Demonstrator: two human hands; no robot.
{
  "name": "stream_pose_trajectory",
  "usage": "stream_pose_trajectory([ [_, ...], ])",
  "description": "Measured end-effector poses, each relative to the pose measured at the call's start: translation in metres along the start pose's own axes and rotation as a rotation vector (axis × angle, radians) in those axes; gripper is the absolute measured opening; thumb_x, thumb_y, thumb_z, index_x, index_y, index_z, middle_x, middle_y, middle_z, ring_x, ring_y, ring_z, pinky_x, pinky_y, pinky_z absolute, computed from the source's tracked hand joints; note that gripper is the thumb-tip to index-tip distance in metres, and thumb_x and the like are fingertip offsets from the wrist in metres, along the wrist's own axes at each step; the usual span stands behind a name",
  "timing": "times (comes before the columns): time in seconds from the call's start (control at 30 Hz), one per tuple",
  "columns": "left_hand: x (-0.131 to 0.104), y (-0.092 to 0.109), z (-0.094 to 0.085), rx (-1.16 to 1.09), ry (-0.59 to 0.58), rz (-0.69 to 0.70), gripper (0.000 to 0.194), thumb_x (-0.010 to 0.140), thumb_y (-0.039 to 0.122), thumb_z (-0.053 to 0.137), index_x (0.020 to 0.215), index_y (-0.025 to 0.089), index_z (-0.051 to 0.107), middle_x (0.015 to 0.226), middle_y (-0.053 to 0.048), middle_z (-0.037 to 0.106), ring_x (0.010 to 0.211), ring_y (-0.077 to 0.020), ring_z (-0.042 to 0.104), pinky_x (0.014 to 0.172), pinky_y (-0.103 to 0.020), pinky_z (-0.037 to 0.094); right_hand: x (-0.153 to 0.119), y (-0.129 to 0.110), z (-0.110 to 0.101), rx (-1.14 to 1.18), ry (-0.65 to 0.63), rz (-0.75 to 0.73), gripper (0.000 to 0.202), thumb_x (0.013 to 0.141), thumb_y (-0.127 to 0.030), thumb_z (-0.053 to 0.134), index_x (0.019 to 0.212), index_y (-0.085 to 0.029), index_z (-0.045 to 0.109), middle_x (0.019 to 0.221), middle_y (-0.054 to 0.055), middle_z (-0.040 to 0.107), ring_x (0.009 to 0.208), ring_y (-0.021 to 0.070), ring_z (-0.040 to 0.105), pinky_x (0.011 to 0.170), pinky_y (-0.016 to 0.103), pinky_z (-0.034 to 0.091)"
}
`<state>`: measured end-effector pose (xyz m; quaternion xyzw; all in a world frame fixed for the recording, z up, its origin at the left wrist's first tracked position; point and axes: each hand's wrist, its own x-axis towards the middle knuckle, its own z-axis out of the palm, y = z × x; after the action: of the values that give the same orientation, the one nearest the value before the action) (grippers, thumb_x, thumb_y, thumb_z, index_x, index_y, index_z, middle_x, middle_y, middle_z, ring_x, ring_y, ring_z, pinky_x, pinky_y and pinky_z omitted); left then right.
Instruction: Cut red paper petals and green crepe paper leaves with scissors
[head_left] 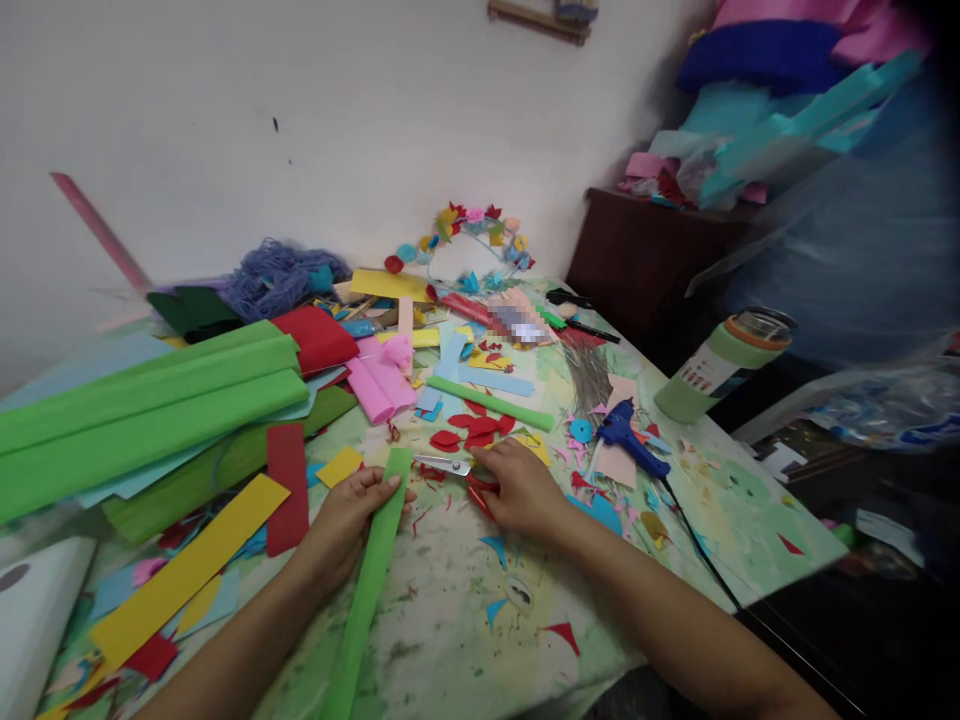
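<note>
My left hand [356, 515] pinches a long light green paper strip [367, 590] near its top end, thumb in front. The strip slants down toward the front edge of the table. In my right hand [521, 490] are scissors [448, 465] with red handles, fingers wrapped round them. The blades look closed and point left, their tip close beside the strip's top right edge. Just beyond the scissors lie several red paper petals [480, 430].
Rolled green paper [150, 420] and yellow strips [191, 570] cover the left side. A blue glue gun [630, 440] with a black cord lies right, near a green bottle [712, 365]. A flower-decorated ring [475, 215] leans against the wall.
</note>
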<state>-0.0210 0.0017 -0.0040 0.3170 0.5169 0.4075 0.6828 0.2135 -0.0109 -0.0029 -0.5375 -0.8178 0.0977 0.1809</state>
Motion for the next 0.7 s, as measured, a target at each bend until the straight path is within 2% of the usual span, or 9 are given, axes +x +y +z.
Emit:
stream_pose_trajectory([
  [0.17,-0.002,-0.005,0.001,0.054,-0.092,-0.026,0.024,0.065,0.024,0.078,0.073,0.015,0.057,0.060,-0.004,0.070,0.047,-0.0130,0.063,0.048,-0.021,0.052,0.000,-0.003,-0.006,-0.048,-0.004,0.000,0.049,0.074,-0.024,0.059,0.122,-0.016,0.058,0.093,0.009,0.065,0.093,0.0238,0.051,0.087,0.035,0.036],
  [0.3,-0.008,-0.008,0.003,0.138,-0.193,-0.059,0.027,0.064,0.030,0.078,0.070,0.014,0.058,0.058,-0.005,0.070,0.046,-0.0128,0.061,0.046,-0.020,0.048,0.001,-0.012,-0.016,-0.113,0.054,0.066,0.024,0.075,-0.026,0.056,0.092,-0.013,0.067,0.080,0.011,0.063,0.087,0.0244,0.051,0.083,0.035,0.037],
  [0.37,-0.011,-0.010,0.006,0.204,-0.253,-0.077,0.027,0.066,0.034,0.076,0.071,0.015,0.058,0.058,-0.005,0.070,0.043,-0.0120,0.059,0.044,-0.020,0.044,0.002,-0.019,-0.018,-0.061,0.122,0.083,0.024,0.082,-0.034,0.052,0.085,-0.014,0.066,0.079,0.011,0.063,0.085,0.0242,0.052,0.080,0.035,0.037],
  [0.4,-0.014,-0.011,0.007,0.236,-0.285,-0.090,0.027,0.066,0.035,0.076,0.071,0.015,0.058,0.058,-0.004,0.070,0.043,-0.0118,0.059,0.043,-0.019,0.043,0.002,-0.022,-0.017,0.026,0.133,0.079,0.027,0.084,-0.037,0.051,0.086,-0.014,0.066,0.078,0.010,0.062,0.083,0.0229,0.052,0.077,0.034,0.037],
  [0.47,-0.017,-0.013,0.009,0.289,-0.349,-0.118,0.027,0.067,0.037,0.075,0.072,0.016,0.059,0.058,-0.003,0.070,0.042,-0.0121,0.058,0.042,-0.020,0.041,0.002,-0.029,-0.010,0.332,0.048,0.065,0.027,0.085,-0.040,0.052,0.082,-0.017,0.065,0.070,0.004,0.059,0.071,0.0176,0.051,0.066,0.029,0.037],
  [0.53,-0.021,-0.016,0.010,0.333,-0.407,-0.120,0.025,0.067,0.037,0.075,0.073,0.017,0.060,0.059,-0.002,0.070,0.045,-0.0122,0.059,0.044,-0.020,0.041,0.001,-0.034,-0.001,0.649,-0.116,0.075,0.028,0.083,-0.039,0.056,0.065,-0.018,0.059,0.056,-0.003,0.048,0.054,0.0114,0.042,0.051,0.024,0.030],
  [0.6,-0.023,-0.018,0.010,0.374,-0.467,-0.092,0.023,0.066,0.034,0.075,0.075,0.017,0.062,0.060,-0.001,0.069,0.048,-0.0119,0.059,0.047,-0.019,0.041,-0.001,-0.037,0.008,0.805,-0.192,0.078,0.035,0.080,-0.035,0.059,0.051,-0.019,0.048,0.048,-0.006,0.036,0.046,0.0082,0.032,0.044,0.022,0.023],
  [0.63,-0.024,-0.018,0.010,0.401,-0.499,-0.072,0.021,0.066,0.033,0.075,0.075,0.016,0.064,0.061,-0.001,0.069,0.049,-0.0116,0.059,0.048,-0.019,0.041,-0.001,-0.037,0.010,0.891,-0.175,0.103,0.037,0.077,-0.033,0.062,0.047,-0.019,0.045,0.046,-0.006,0.034,0.044,0.0075,0.030,0.042,0.022,0.021],
  [0.7,-0.025,-0.015,0.009,0.460,-0.547,-0.048,0.017,0.065,0.029,0.075,0.072,0.016,0.065,0.060,0.000,0.068,0.051,-0.0117,0.058,0.049,-0.019,0.041,-0.002,-0.034,0.011,1.128,-0.041,0.217,0.033,0.069,-0.028,0.069,0.046,-0.019,0.048,0.044,-0.006,0.037,0.041,0.0070,0.032,0.040,0.021,0.022],
])
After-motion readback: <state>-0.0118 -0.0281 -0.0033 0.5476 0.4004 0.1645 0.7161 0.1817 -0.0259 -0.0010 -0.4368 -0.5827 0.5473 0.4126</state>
